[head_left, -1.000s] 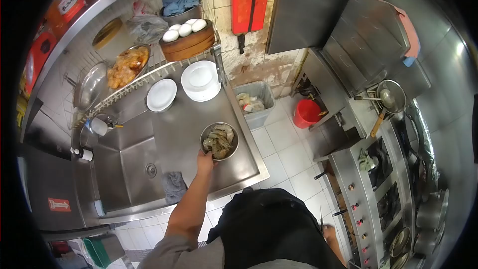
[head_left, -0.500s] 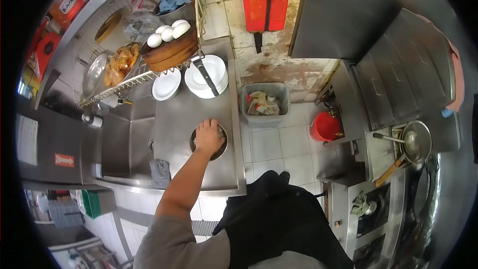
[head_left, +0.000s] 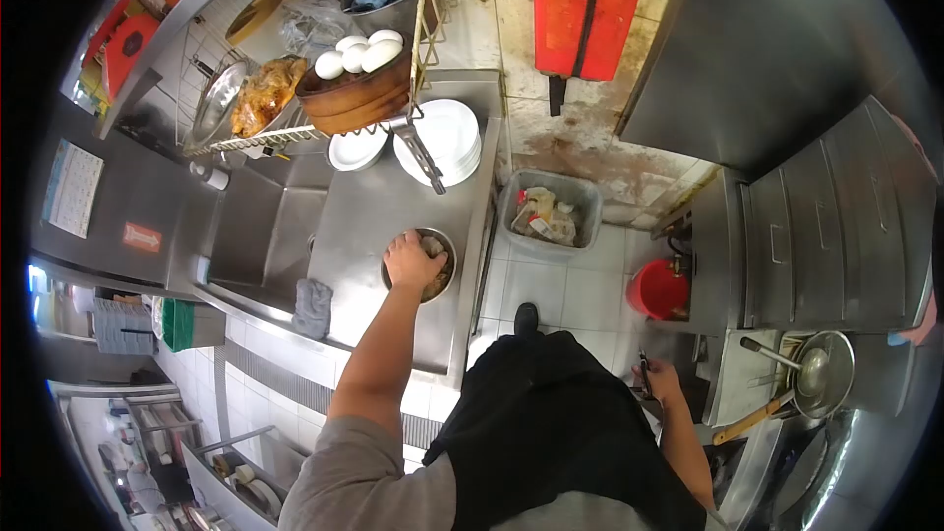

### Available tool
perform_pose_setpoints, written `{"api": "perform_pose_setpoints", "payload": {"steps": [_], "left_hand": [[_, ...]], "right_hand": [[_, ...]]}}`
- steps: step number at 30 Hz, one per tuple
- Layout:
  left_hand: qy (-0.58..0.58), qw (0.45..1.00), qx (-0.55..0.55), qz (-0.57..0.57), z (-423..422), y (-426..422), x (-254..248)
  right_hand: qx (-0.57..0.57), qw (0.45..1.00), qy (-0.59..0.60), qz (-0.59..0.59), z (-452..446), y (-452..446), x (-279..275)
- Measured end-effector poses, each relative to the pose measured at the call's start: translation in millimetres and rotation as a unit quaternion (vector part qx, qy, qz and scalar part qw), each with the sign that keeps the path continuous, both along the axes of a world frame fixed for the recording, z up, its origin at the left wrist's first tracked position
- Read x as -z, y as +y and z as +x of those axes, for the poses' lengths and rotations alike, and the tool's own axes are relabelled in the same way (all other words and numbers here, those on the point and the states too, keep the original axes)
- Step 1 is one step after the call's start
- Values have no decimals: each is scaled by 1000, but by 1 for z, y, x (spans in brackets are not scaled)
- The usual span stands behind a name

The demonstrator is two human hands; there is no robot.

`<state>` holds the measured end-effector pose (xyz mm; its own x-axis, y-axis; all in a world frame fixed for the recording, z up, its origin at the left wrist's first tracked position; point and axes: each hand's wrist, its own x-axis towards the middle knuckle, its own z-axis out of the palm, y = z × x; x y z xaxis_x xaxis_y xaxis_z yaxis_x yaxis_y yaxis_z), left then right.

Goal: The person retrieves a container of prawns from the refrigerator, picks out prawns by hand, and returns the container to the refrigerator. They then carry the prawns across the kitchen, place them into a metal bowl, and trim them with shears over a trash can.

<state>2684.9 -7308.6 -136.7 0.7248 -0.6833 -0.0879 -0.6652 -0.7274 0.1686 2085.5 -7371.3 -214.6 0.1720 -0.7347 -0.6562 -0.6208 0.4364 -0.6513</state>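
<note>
On the steel counter (head_left: 359, 221), a round metal bowl (head_left: 450, 280) holds brownish pieces too blurred to name. My left hand (head_left: 408, 261) lies over the bowl's left side, its fingers curled at the rim and its thumb reaching over the inside; the fingertips are partly hidden. Low on the right, by the stove, my right hand (head_left: 664, 381) is closed around a slim black object (head_left: 644, 370), its kind unclear. Beyond the bowl are stacked white plates (head_left: 442, 133) and a smaller white plate stack (head_left: 356, 149), with black-handled tongs (head_left: 421, 157) hanging in front.
A wire rack (head_left: 246, 145) above carries eggs (head_left: 366, 53) in a wooden steamer (head_left: 354, 103) and a roast bird (head_left: 267, 98). The sink (head_left: 256, 236) and a grey cloth (head_left: 313, 308) lie left. A waste bin (head_left: 556, 246), red bucket (head_left: 657, 289) and pan (head_left: 824, 374) are right.
My right hand has come into view at the lower right with the slim black object. My left hand has shifted toward the bowl's left side, showing more of the contents. The view has turned slightly.
</note>
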Motion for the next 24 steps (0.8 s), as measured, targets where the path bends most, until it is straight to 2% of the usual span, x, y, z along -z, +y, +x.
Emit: {"api": "perform_pose_setpoints", "payload": {"steps": [2, 3, 5, 7, 10, 12, 13, 14, 15, 16, 17, 18, 19, 20, 22, 23, 24], "left_hand": [[11, 1000, 7, 3, 1, -2, -6], [20, 1000, 18, 9, 0, -3, -7], [14, 999, 33, -21, 2, -2, -1], [34, 995, 93, 32, 4, -4, -7], [81, 989, 113, 42, 19, -2, -7], [122, 984, 120, 45, 30, 1, -20], [192, 976, 101, 2, 36, 5, -34], [260, 962, 81, -40, 44, 8, -44], [259, 962, 80, -38, 52, 12, -46], [382, 912, 32, -146, 57, 17, -49], [494, 833, -15, -250, 59, 19, -49], [552, 774, -18, -310, 51, 16, -64], [553, 772, -14, -312, 41, 8, -75], [610, 729, -41, -308, 27, -1, -84], [696, 643, -105, -300, -3, -23, -80], [698, 643, -95, -300, -17, -40, -75], [730, 592, -88, -331, -32, -58, -72]], "right_hand": [[-49, 997, 57, -2, 33, -13, -58], [-51, 997, 61, -6, 29, -20, -52], [-156, 972, 140, -106, 7, -21, -19], [-170, 974, 133, -72, -19, -25, 11], [-167, 966, 155, -120, -28, -17, 20], [-64, 977, 113, -169, -30, -12, 18], [-66, 977, 114, -167, -24, -15, 4], [-27, 989, 84, -121, -18, -20, -12], [12, 996, 53, -76, -7, -29, -25], [13, 996, 52, -76, 1, -38, -23], [61, 995, 24, -74, 8, -47, -20], [108, 992, -3, -72, 16, -58, -23], [106, 989, -65, -86, 25, -72, -23], [104, 982, -124, -99, 44, -86, -33], [152, 957, -246, 14, 92, -113, -81], [86, 973, -213, -16, 120, -123, -108], [22, 983, -178, -48, 146, -131, -130]]}}
